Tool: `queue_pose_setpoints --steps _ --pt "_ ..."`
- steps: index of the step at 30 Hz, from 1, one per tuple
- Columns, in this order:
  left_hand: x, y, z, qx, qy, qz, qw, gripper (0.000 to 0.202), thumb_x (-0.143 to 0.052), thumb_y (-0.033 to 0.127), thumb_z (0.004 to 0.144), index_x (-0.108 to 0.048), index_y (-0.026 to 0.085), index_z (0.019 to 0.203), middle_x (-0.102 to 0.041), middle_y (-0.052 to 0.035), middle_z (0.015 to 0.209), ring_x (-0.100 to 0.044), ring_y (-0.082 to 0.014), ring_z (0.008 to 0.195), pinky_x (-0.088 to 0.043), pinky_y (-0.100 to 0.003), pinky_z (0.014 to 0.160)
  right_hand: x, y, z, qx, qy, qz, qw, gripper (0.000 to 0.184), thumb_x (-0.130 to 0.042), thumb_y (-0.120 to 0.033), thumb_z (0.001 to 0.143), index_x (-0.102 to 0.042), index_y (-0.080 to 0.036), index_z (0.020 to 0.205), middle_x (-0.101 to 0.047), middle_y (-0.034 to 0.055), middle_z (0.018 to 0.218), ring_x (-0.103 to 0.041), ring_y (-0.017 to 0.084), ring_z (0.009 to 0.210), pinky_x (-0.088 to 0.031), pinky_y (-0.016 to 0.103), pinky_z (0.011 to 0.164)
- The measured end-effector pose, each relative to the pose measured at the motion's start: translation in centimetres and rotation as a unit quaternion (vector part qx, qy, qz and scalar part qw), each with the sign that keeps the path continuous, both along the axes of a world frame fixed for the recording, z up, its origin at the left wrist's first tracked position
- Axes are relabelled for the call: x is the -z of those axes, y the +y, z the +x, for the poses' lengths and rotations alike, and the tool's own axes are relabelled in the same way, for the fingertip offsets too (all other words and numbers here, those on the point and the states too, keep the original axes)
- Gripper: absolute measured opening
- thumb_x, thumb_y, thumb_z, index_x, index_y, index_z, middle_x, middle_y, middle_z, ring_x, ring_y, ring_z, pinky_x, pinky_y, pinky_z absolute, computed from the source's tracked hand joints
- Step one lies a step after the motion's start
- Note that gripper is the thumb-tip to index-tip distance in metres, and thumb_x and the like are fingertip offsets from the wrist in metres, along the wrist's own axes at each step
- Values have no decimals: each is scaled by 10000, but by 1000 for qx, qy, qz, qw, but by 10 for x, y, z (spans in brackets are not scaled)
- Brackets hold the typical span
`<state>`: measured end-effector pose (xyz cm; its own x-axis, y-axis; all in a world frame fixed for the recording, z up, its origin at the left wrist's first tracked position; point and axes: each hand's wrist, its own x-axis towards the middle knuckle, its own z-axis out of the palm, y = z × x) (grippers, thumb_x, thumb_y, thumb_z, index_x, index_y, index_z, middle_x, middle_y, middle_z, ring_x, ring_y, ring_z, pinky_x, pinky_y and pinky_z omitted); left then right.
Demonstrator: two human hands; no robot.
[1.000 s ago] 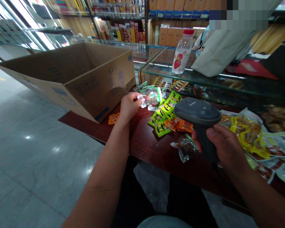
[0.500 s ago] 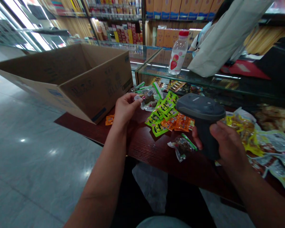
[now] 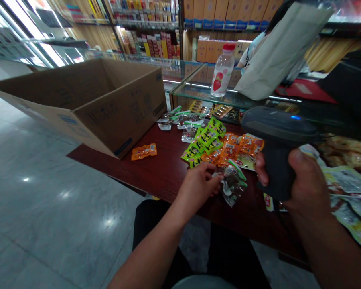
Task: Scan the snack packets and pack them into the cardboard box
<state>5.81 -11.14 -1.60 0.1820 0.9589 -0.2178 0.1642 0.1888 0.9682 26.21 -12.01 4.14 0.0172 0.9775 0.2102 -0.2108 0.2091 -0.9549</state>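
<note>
My right hand (image 3: 307, 184) is wrapped round the handle of a dark grey barcode scanner (image 3: 279, 128), with a small blue light lit on its top. My left hand (image 3: 200, 182) is closed at the fingertips on the left edge of a clear snack packet (image 3: 233, 186) with a green strip, which lies on the dark wooden board. Just beyond are green snack packets (image 3: 209, 138) and orange snack packets (image 3: 230, 148) in a loose pile. Farther back sit several more clear packets (image 3: 189, 119). One orange packet (image 3: 144, 151) lies apart on the left.
A big open cardboard box (image 3: 123, 116) stands at the left. Behind the board, a glass counter (image 3: 192, 88) bears a bottle with a red cap (image 3: 222, 72) and a pale bag (image 3: 276, 56). More bagged goods (image 3: 349, 180) lie at the right. Another person's sleeve (image 3: 252, 44) shows behind.
My left hand has left the clear packets at the back and come nearer, to the single one in front. The scanner has moved right and its blue light now shows.
</note>
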Motion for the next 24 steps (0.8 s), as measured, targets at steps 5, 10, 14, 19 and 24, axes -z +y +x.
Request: queue_pose_setpoints --steps 5,10,14,19,24 --pt "-24 40 -37 -85 224 195 951 252 -707 399 865 -737 223 1042 -709 -57 718 -674 -223 660 -499 -323 628 -1 -2 -1 9 -12 10 1000 360 -691 -532 888 -733 -220 1061 -705 34 791 -573 150 500 -427 270 425" --pt "-44 126 -90 -140 470 226 842 183 -657 235 867 -749 156 1004 -705 -196 1089 -647 -371 1068 -484 -445 920 -1 -1 -2 5 -7 10 1000 336 -678 -514 895 -737 -212 1031 -704 43 795 -562 154 498 -408 281 424" --pt "-30 163 -99 -144 549 200 799 444 -702 295 833 -661 119 1238 -593 -251 1307 -539 -421 1239 -450 -474 1015 -1 -1 -5 31 -19 4 999 280 -654 -477 906 -740 -215 957 -705 52 778 -558 167 482 -399 295 409" --pt "-19 162 -104 -122 563 227 785 346 -579 135 813 -709 122 1134 -672 -245 1157 -619 -402 1127 -476 -469 970 1 -2 -5 43 -22 -12 999 268 -644 -477 905 -743 -231 939 -709 52 776 -561 173 486 -405 301 418" --pt "-30 151 -121 -52 562 164 809 145 -678 225 763 -734 192 893 -726 -164 906 -688 -363 935 -517 -416 854 3 -1 -4 39 -23 -15 999 267 -647 -476 908 -751 -232 940 -711 55 777 -564 174 489 -413 303 432"
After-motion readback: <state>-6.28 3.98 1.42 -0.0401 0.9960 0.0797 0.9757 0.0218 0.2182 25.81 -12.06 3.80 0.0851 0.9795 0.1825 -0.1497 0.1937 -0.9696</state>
